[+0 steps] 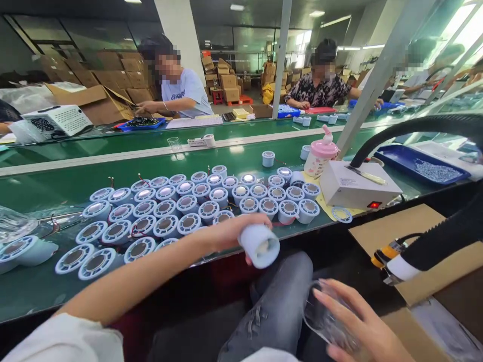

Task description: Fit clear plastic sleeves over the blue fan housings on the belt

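Observation:
My left hand (230, 232) is closed round a light blue plastic housing (260, 246), tilted so its hollow opening faces me. A pale part shows inside that opening. Lower right, my right hand (354, 317) grips a clear plastic cup (328, 317), its round rim turned toward the housing; the two are apart. Beyond my left arm, many similar blue housings (165, 226) with round grey discs on top stand in rows on the green bench (41, 296). Thin red and black wires stick out among them.
A white box (358, 186) with a lit red switch stands right of the housings, near a pink-lidded cup (320, 151). A black hose (433, 251) arches down at right above open cardboard (396, 231). A blue tray (422, 163) holds small parts. Co-workers sit across the bench.

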`<state>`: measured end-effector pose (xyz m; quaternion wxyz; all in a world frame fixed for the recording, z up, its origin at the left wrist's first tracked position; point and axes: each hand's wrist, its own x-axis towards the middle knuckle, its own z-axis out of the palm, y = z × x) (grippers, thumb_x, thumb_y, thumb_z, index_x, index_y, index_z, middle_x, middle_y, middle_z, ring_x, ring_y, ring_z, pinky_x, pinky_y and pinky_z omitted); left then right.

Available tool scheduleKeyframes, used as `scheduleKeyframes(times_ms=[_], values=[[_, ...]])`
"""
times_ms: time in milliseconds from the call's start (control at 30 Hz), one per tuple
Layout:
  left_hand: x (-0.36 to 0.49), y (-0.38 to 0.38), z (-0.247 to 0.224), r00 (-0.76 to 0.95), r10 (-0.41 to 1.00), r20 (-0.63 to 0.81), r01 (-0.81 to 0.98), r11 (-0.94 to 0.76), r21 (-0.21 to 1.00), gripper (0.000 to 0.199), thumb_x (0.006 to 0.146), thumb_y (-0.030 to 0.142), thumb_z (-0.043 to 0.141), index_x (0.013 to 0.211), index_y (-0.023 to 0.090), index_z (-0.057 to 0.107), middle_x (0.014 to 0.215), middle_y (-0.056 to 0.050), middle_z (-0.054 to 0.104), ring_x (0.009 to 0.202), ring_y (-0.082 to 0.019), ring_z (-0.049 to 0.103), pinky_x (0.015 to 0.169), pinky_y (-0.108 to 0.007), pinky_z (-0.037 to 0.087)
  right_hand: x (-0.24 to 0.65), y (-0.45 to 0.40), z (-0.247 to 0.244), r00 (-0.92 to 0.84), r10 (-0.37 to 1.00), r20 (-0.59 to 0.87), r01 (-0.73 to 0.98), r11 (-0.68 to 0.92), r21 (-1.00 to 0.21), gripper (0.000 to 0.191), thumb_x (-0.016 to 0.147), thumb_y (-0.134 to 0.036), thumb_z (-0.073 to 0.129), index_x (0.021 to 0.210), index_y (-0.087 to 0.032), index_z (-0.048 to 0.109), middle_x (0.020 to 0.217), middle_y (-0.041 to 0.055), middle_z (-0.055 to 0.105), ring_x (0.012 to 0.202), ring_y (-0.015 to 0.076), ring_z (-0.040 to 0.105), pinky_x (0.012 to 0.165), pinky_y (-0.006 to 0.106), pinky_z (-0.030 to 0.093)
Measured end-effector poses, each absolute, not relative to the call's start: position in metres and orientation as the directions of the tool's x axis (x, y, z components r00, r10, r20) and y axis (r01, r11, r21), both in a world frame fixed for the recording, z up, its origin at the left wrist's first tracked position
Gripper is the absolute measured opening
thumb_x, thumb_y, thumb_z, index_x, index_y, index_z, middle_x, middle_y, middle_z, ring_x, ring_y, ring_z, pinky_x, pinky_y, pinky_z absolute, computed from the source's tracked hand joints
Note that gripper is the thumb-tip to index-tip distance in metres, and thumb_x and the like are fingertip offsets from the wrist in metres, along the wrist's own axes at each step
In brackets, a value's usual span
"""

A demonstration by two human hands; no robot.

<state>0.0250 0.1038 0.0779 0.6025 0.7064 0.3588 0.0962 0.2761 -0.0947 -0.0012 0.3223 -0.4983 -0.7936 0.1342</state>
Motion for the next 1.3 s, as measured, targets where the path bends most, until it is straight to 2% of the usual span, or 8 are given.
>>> scheduleKeyframes(times_ms=[200, 333, 500, 667, 833, 967, 1133, 1300], values=[[0.04, 0.04, 0.044, 0.886, 0.378, -0.267, 0.371, -0.234, 0.899, 0.024, 0.09, 0.031, 0.045, 0.09, 0.018, 0.065, 0.088, -0.003, 0.06, 0.08, -0.016, 0.058, 0.072, -0.026, 0.048, 0.231, -0.075, 0.006, -0.242, 0.873, 0.424, 0.895, 0.369, -0.251, 0.052, 0.082, -0.01, 0.055, 0.131, -0.029, 0.057, 0.127, 0.0169, 0.054, 0.105, 0.0369, 0.057, 0.076, 0.052, 0.056], [0.044, 0.036, 0.039, 0.881, 0.439, -0.177, 0.377, -0.424, 0.824, 0.021, 0.091, 0.025, 0.049, 0.096, 0.02, 0.068, 0.105, -0.005, 0.061, 0.098, -0.019, 0.058, 0.088, -0.028, 0.044, 0.238, -0.072, 0.004, -0.194, 0.962, 0.194, 0.841, 0.265, -0.471, 0.032, 0.077, -0.006, 0.058, 0.103, -0.023, 0.067, 0.13, 0.0131, 0.053, 0.11, 0.0342, 0.054, 0.081, 0.047, 0.054], [0.05, 0.029, 0.02, 0.792, 0.609, -0.048, 0.323, -0.351, 0.879, 0.023, 0.085, 0.037, 0.063, 0.1, 0.02, 0.066, 0.097, -0.005, 0.061, 0.089, -0.018, 0.058, 0.083, -0.03, 0.046, 0.248, -0.071, 0.005, -0.158, 0.987, -0.02, 0.48, 0.059, -0.875, 0.012, 0.086, -0.027, 0.062, 0.076, -0.021, 0.061, 0.115, 0.0072, 0.057, 0.109, 0.0243, 0.057, 0.085, 0.033, 0.05], [0.051, 0.026, -0.006, 0.777, 0.62, 0.108, 0.178, -0.381, 0.907, 0.06, 0.055, 0.043, 0.087, 0.109, 0.024, 0.07, 0.111, -0.009, 0.056, 0.103, -0.025, 0.057, 0.091, -0.037, 0.048, 0.249, -0.068, 0.007, 0.023, 0.998, -0.052, 0.286, -0.056, -0.956, 0.03, 0.092, -0.036, 0.054, 0.07, -0.019, 0.064, 0.101, 0.0078, 0.058, 0.088, 0.0189, 0.059, 0.063, 0.025, 0.049], [0.049, 0.024, -0.008, 0.856, 0.517, -0.011, 0.142, -0.214, 0.966, 0.071, 0.065, 0.033, 0.083, 0.13, 0.03, 0.056, 0.13, -0.01, 0.055, 0.119, -0.028, 0.053, 0.091, -0.038, 0.052, 0.255, -0.067, 0.006, 0.114, 0.981, -0.16, -0.023, -0.158, -0.987, 0.029, 0.082, -0.04, 0.068, 0.062, -0.02, 0.065, 0.099, 0.0071, 0.065, 0.091, 0.0227, 0.063, 0.064, 0.028, 0.056], [0.049, 0.021, 0.0, 0.832, 0.544, -0.109, 0.13, 0.0, 0.991, 0.069, 0.067, 0.031, 0.082, 0.13, 0.027, 0.053, 0.123, -0.008, 0.059, 0.104, -0.023, 0.062, 0.083, -0.033, 0.056, 0.259, -0.07, 0.005, 0.026, 0.997, -0.067, 0.023, -0.067, -0.997, 0.009, 0.075, -0.031, 0.077, 0.079, -0.025, 0.073, 0.12, 0.0061, 0.066, 0.115, 0.0288, 0.059, 0.084, 0.034, 0.057], [0.046, 0.019, 0.007, 0.832, 0.512, -0.211, 0.182, 0.108, 0.977, 0.073, 0.07, 0.036, 0.08, 0.134, 0.028, 0.047, 0.104, -0.004, 0.064, 0.074, -0.014, 0.064, 0.062, -0.025, 0.055, 0.26, -0.082, 0.0, -0.087, 0.985, 0.149, 0.393, 0.171, -0.904, 0.043, 0.075, -0.017, 0.078, 0.114, -0.029, 0.065, 0.131, 0.0045, 0.061, 0.12, 0.0259, 0.057, 0.104, 0.04, 0.047], [0.044, 0.018, 0.011, 0.857, 0.51, -0.079, 0.107, -0.025, 0.994, 0.076, 0.066, 0.032, 0.082, 0.135, 0.028, 0.051, 0.131, -0.009, 0.057, 0.112, -0.026, 0.06, 0.089, -0.034, 0.054, 0.264, -0.088, -0.001, -0.128, 0.99, 0.062, 0.286, 0.097, -0.953, 0.044, 0.08, -0.021, 0.075, 0.118, -0.031, 0.058, 0.133, 0.0028, 0.058, 0.122, 0.0224, 0.056, 0.096, 0.031, 0.054]])
